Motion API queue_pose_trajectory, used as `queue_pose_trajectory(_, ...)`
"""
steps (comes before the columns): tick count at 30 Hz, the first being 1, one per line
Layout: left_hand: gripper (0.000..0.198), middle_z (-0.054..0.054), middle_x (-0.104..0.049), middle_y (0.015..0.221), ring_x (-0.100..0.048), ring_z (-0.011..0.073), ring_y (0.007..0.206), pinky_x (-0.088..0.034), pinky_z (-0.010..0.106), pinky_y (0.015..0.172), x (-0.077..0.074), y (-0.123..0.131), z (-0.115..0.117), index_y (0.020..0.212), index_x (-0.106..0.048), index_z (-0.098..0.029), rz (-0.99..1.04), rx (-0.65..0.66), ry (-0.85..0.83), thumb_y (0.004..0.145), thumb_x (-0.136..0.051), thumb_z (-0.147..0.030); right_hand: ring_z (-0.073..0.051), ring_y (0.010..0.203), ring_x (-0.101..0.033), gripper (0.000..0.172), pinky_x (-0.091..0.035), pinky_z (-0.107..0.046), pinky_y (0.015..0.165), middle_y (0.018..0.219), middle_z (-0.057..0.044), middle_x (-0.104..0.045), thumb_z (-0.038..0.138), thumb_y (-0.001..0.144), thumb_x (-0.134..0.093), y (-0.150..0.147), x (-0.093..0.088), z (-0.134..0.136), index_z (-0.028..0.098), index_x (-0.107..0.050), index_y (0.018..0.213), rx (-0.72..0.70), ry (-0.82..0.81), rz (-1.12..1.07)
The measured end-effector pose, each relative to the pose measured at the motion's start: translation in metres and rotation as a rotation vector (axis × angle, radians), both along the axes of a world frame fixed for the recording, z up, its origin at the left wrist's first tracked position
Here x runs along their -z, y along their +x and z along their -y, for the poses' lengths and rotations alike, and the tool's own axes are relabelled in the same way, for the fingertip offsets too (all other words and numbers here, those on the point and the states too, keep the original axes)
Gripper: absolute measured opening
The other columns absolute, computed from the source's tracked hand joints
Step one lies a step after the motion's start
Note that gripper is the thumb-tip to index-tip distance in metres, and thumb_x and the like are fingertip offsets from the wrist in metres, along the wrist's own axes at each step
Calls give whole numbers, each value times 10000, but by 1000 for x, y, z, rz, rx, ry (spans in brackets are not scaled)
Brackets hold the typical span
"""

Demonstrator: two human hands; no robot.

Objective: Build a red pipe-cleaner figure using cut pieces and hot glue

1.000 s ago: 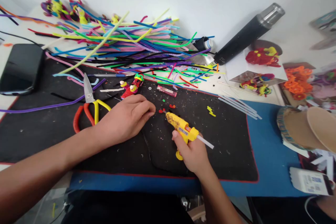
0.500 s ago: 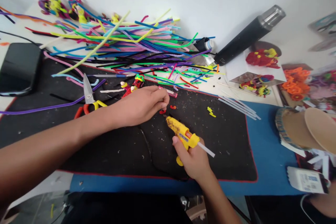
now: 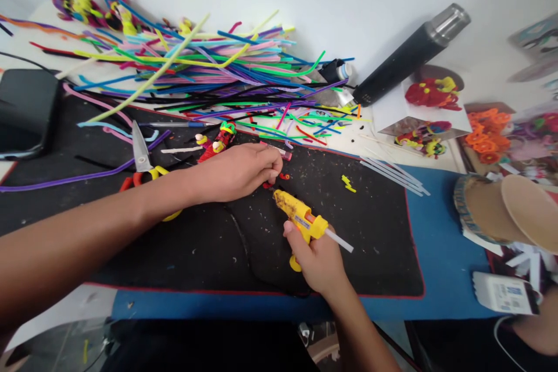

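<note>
My right hand (image 3: 320,258) is wrapped around a yellow hot glue gun (image 3: 300,215), its nozzle pointing up and left, a white glue stick (image 3: 340,240) jutting from the back. Close to the nozzle, my left hand (image 3: 239,171) is closed in a pinch over the black mat (image 3: 357,244). A small red piece (image 3: 266,185) shows beneath its fingertips; whether they grip it is hidden. Another red bit (image 3: 285,176) lies just right of them. Behind the left hand lies a red, yellow and green pipe-cleaner figure (image 3: 224,136), partly covered.
Scissors (image 3: 140,151) lie under my left forearm. Pipe cleaners (image 3: 209,64) are heaped at the back, with a phone (image 3: 28,110) to the left. Right of the mat are glue sticks (image 3: 394,174) and a tape roll (image 3: 483,209); a black flask (image 3: 405,55) leans behind.
The view has shifted slightly, moving everything a little left in the picture. Both hands keep nearly the same pose, with the glue gun's nozzle still beside the left fingertips.
</note>
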State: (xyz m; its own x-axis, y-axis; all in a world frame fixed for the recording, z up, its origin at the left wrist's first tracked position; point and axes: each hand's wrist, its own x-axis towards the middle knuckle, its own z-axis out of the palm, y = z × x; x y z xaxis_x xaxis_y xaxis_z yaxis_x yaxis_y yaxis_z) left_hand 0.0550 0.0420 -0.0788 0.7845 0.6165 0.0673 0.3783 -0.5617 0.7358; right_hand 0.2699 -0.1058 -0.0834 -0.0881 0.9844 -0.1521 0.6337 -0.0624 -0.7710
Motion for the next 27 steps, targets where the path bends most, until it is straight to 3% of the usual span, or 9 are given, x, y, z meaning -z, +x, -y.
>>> queue_pose_trajectory(7, 143, 34, -690, 932, -636, 203, 874, -461, 317, 815, 7, -2, -4, 966, -578, -220, 15, 18, 19, 975, -474, -122, -173, 540, -599, 371, -417, -277, 573, 577, -2, -619, 387, 1011, -526, -4, -3, -6, 225, -597, 684, -23, 20, 75)
queue_pose_trajectory(15, 128, 41, -685, 932, -624, 201, 852, -450, 315, 807, 2, -2, -6, 965, -584, -212, -20, 22, 4, 978, -480, -139, -165, 541, -583, 377, -390, -279, 577, 584, 1, -616, 396, 1017, -503, -6, -2, -9, 225, -576, 690, -17, -41, 78)
queue_pose_trajectory(27, 136, 41, -690, 943, -627, 205, 865, -450, 319, 823, 2, 1, -7, 961, -595, -216, -37, 10, 33, 973, -491, -129, -151, 524, -522, 385, -336, -285, 570, 555, 20, -541, 381, 1017, -506, -7, -2, -12, 225, -505, 665, -46, 14, 120)
